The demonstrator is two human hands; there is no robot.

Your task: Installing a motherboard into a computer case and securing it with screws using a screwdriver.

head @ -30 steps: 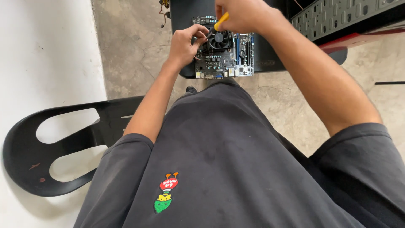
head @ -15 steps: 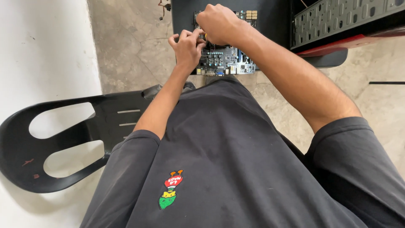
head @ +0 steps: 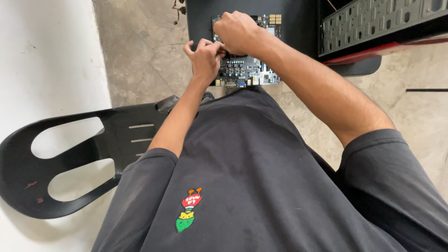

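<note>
Both fists, left hand [head: 204, 58] and right hand [head: 238, 31], closed over motherboard [head: 249, 70]; what the grip clamps, cannot tell; concrete floor [head: 140, 56], white wall [head: 46, 60].

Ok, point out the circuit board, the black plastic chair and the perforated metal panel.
circuit board [head: 247, 72]: head view, lower component area.
black plastic chair [head: 70, 156]: head view, bar between backrest cutouts.
perforated metal panel [head: 373, 21]: head view, slotted face.

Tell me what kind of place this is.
Probably an informal computer repair spot, perhaps at home. Both the left hand and the right hand work on a bare circuit board; a metal computer case lies beside it, and a black plastic chair stands on a rough concrete floor.
</note>
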